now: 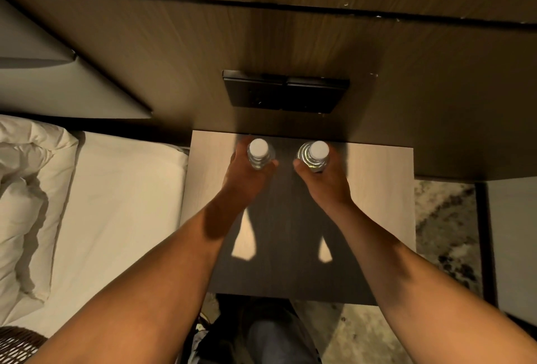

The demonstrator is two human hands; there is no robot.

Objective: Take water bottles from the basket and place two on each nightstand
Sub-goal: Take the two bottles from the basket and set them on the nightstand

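Two clear water bottles with white caps stand upright at the back of a pale wooden nightstand (380,189), close to the wall panel. My left hand (247,177) is wrapped around the left bottle (258,152). My right hand (328,182) is wrapped around the right bottle (316,154). Both bottles are seen from above, so their lower parts are hidden by my hands. A dark wicker basket (17,343) shows only as a corner at the bottom left.
A bed with a white sheet (116,203) and a pillow (26,189) lies left of the nightstand. A black switch panel (284,91) sits on the wooden wall just behind the bottles. Patterned carpet (444,233) lies to the right.
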